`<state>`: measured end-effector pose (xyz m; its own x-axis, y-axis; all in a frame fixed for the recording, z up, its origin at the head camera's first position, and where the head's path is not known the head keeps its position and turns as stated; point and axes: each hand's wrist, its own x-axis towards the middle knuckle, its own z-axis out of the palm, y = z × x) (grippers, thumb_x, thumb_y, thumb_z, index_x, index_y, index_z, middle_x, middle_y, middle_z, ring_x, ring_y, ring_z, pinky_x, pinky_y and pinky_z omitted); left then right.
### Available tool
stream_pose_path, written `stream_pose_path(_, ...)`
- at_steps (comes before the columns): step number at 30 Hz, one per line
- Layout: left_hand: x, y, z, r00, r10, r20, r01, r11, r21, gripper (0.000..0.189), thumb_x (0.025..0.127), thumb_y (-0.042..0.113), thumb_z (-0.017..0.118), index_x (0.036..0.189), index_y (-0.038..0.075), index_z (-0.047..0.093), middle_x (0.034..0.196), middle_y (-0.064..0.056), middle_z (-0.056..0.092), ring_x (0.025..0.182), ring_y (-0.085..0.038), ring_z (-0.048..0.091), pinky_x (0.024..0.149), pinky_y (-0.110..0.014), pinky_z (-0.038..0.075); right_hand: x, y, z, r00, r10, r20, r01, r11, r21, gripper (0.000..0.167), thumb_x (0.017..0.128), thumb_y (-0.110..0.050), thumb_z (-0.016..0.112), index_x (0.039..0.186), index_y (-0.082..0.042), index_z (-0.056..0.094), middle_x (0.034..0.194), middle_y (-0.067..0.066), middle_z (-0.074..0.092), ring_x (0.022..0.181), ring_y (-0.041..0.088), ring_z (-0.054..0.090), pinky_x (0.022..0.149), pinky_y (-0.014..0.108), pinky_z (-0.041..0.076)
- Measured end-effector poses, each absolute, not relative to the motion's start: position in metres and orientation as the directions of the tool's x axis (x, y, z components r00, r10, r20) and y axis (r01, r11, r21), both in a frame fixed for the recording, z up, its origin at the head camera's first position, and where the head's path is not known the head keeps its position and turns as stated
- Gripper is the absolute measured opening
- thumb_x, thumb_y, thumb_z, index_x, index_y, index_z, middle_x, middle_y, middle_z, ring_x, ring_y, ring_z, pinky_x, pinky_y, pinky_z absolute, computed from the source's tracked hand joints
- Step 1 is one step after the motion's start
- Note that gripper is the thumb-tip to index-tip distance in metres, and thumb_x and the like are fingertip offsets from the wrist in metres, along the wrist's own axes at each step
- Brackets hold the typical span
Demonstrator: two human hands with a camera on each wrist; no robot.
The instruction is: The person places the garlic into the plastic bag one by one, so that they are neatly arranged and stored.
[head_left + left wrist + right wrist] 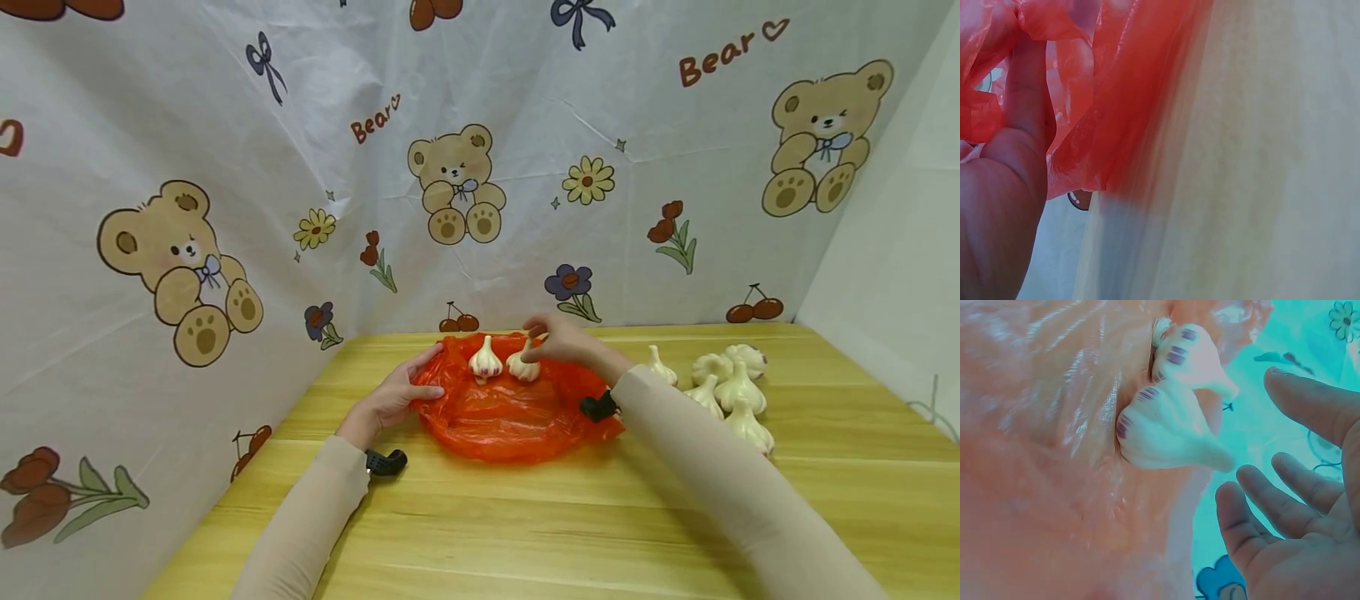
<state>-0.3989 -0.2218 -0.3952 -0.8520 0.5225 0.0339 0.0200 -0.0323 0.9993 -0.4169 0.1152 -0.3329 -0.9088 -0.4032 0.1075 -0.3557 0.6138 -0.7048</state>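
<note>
A red plastic bag (502,417) lies spread on the wooden table, its mouth facing me. At its left edge my left hand (393,393) grips the film, thumb in front; in the left wrist view the thumb (1025,87) presses against the red plastic. Two garlic bulbs, one on the left (486,360) and one on the right (522,367), sit at the bag's back with stems up. Above the right bulb, my right hand (562,340) has thumb and fingers spread apart. The right wrist view shows those fingers (1235,512) just off the nearer bulb's (1163,431) stem, holding nothing.
Several more garlic bulbs (738,387) are grouped on the table right of the bag, partly behind my right forearm. A white cloth (525,275) printed with bears and flowers hangs behind and on the left. A white wall (900,250) stands at right.
</note>
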Motion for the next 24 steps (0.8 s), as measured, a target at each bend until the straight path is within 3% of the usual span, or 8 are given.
stream_pose_path(13, -0.399, -0.219, -0.396, -0.848, 0.529, 0.032, 0.025, -0.02, 0.999, 0.093, 0.095, -0.007, 0.066, 0.167, 0.024, 0.016, 0.174, -0.004, 0.013, 0.157, -0.038, 0.024, 0.106, -0.035, 0.054, -0.367, 0.148, -0.323, -0.847, -0.497, 0.186, -0.48, 0.567, -0.67, 0.058, 0.086, -0.018, 0.084, 0.137, -0.005, 0.059, 0.143, 0.02, 0.059, 0.131, 0.047, 0.056, 0.108, 0.057, 0.052)
stream_pose_path(24, -0.399, -0.221, -0.395, -0.851, 0.523, 0.039, 0.031, -0.023, 0.999, 0.092, 0.095, -0.006, 0.065, 0.167, 0.026, 0.018, 0.175, -0.004, 0.012, 0.156, -0.038, 0.026, 0.103, -0.035, 0.056, -0.326, 0.167, -0.321, -0.827, -0.534, 0.176, -0.514, 0.59, -0.623, 0.059, 0.089, -0.025, 0.082, 0.141, -0.011, 0.058, 0.142, 0.011, 0.06, 0.132, 0.037, 0.057, 0.106, 0.053, 0.055)
